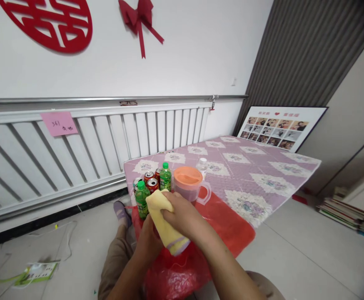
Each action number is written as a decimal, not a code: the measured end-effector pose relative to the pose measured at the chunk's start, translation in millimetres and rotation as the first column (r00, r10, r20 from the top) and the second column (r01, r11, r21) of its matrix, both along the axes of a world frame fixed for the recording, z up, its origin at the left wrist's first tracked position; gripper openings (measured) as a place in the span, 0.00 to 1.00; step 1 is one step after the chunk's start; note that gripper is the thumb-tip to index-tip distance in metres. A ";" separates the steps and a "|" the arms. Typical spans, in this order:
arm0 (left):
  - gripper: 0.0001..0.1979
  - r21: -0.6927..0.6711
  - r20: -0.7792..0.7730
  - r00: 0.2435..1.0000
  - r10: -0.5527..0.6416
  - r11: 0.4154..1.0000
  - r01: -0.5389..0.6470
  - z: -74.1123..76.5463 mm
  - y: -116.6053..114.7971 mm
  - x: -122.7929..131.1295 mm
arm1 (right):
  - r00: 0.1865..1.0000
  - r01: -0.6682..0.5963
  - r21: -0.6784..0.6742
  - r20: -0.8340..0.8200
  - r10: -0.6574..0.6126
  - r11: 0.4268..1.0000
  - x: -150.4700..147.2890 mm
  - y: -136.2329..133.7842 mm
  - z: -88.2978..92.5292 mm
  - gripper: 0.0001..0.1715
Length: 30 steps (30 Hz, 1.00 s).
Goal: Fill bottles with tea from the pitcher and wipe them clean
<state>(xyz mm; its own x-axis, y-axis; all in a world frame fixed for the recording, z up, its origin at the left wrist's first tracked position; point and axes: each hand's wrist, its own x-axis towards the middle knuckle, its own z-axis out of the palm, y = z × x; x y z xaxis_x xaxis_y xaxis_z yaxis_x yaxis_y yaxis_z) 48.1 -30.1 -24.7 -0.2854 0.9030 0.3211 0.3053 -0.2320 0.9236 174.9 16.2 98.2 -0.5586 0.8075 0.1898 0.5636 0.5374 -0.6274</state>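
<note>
My right hand [180, 210] is closed around a folded yellow cloth [166, 229] with a pale purple edge, which hangs down over the red plastic sheet [228, 225]. Just below and left of it, my left hand [150, 239] is curled. Its fingers and whatever they hold are hidden behind the cloth. Beyond my hands stand a green-capped bottle [142, 200], another green bottle [165, 177] and several drink cans, among them a red can [152, 184] with an opened top. To their right is a clear plastic pitcher [186, 187] with an orange lid [187, 176].
A small white-capped bottle [202, 167] stands behind the pitcher. Purple flowered cloth [250, 183] covers the table. A white radiator [157, 129] runs along the wall. At the far end leans a photo board [275, 127]. Stacked books [341, 212] and a power strip [40, 271] lie on the floor.
</note>
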 end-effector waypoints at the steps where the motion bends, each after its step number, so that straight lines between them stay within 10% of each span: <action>1: 0.32 -0.010 -0.017 0.999 -0.031 0.999 0.030 -1.6 0.2 -0.7 | 1.000 0.013 -0.005 -0.017 -0.013 1.000 0.6 6.4 -2.5 0.25; 12: 0.34 -0.027 -0.151 0.988 0.023 0.999 -0.028 -21.9 4.4 -9.2 | 0.983 0.121 -0.063 -0.130 -0.128 0.991 28.7 38.5 -25.7 0.23; 30: 0.32 -0.083 -0.149 0.987 0.065 0.993 -0.078 -19.2 5.6 -7.6 | 0.858 0.232 -0.293 -0.388 -0.337 0.928 31.0 -10.1 -73.9 0.25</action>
<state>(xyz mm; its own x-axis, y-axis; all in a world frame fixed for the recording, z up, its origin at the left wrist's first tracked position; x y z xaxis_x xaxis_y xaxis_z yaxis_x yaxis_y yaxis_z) 40.5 -24.6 -43.9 -0.3059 0.9088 0.2836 0.4511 -0.1240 0.8838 205.9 6.2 24.3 -0.2049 0.9678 0.1460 0.3203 0.2073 -0.9244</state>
